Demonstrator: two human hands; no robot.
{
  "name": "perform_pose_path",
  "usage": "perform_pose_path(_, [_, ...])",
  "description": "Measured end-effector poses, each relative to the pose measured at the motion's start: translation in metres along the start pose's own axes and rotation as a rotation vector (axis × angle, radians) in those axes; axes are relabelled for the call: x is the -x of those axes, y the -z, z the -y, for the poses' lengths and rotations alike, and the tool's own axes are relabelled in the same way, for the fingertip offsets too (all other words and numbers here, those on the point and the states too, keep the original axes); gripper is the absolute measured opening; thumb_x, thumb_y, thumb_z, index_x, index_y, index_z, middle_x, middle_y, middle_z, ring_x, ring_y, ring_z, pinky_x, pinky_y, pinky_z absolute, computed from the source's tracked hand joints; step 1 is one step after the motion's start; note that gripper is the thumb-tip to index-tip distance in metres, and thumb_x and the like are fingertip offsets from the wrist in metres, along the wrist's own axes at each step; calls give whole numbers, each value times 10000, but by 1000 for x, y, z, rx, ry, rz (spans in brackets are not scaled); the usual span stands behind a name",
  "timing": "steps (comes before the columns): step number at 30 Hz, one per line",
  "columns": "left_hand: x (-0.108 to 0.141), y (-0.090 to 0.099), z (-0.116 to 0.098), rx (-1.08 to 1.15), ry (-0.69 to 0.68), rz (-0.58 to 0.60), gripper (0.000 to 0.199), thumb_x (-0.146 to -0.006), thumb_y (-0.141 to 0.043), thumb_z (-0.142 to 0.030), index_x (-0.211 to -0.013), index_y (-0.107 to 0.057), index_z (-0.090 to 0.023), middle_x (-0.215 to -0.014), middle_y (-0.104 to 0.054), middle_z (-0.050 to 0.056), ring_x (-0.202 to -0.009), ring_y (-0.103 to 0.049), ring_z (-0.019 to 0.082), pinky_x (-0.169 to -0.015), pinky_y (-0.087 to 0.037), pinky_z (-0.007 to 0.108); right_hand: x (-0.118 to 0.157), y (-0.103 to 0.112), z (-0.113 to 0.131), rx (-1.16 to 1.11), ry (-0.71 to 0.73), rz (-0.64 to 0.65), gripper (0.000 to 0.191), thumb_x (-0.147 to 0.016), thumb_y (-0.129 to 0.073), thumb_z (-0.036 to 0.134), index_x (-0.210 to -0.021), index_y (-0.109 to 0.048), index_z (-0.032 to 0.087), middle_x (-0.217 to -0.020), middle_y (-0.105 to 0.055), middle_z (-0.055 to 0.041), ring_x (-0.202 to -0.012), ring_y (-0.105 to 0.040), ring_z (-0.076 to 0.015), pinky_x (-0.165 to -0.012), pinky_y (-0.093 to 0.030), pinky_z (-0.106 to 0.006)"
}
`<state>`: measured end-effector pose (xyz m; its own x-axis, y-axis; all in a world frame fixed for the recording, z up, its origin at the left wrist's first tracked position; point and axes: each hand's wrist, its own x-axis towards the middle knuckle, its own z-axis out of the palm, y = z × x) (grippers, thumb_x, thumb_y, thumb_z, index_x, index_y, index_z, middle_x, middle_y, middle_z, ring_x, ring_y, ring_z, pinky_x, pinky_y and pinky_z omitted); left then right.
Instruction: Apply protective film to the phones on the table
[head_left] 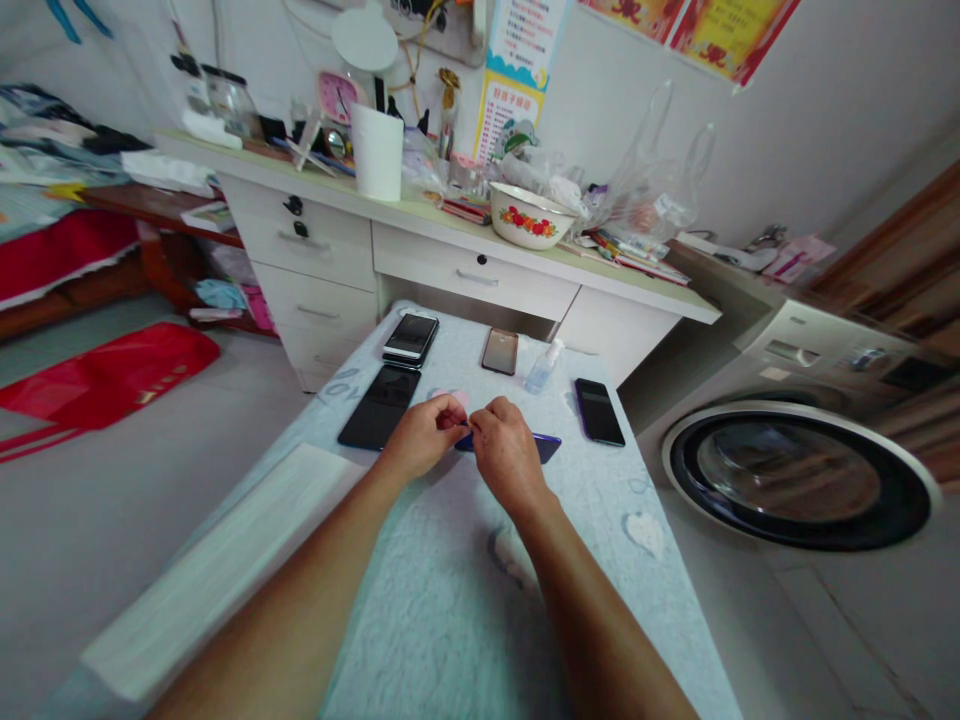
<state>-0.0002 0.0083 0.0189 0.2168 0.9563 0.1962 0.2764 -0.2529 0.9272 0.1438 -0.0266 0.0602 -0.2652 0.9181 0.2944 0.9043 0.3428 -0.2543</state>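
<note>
My left hand (pixel 429 432) and my right hand (pixel 504 445) meet fingertip to fingertip over the middle of the cloth-covered table (pixel 420 600). Both are closed in a pinch; what lies between the fingers is too small to name. Beneath them is a blue-edged phone (pixel 547 445), partly hidden by my right hand. A large black device (pixel 379 405) lies left of my left hand, with stacked phones (pixel 410 338) behind it. Beyond my hands are a brown phone case (pixel 500 352) and a clear spray bottle (pixel 544 368). Another dark phone (pixel 599 411) lies to the right.
A long white strip (pixel 225 570) lies along the table's left side, by my left forearm. Behind the table stands a white desk (pixel 476 270) holding a flowered bowl (pixel 529 218) and a white container (pixel 377 153). A washing machine (pixel 795 400) stands at the right.
</note>
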Motion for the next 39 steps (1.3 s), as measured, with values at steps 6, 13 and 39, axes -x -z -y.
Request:
perform_pose_path(6, [0,-1,2,-12,3,-22,113,-677,-647,-228,-756,-578,-186,-682,-569,-38,-638,-527,123,-631,-410,250,10,6,-19,-13,-14,-58,231,-913,-466,131,-872,-688,181,-870,-563,-67,-852,-524,-180,-756,-406,-275])
perform_pose_path(13, [0,-1,4,-36,-14,-16,122,-696,-639,-258,-772,-578,-185,-681,-564,-40,-633,-527,123,-634,-421,251,24,17,-37,-56,-85,-97,203,-899,-504,135,-868,-700,175,-867,-581,-69,-852,-546,-183,-757,-413,-265])
perform_pose_path(39, [0,-2,1,-49,14,-21,136,-693,-630,-268,-778,-567,-183,-713,-573,-30,-639,-529,120,-629,-424,252,47,28,-87,-158,-167,-240,198,-852,-517,135,-831,-711,172,-815,-588,-53,-773,-560,-167,-741,-431,-277])
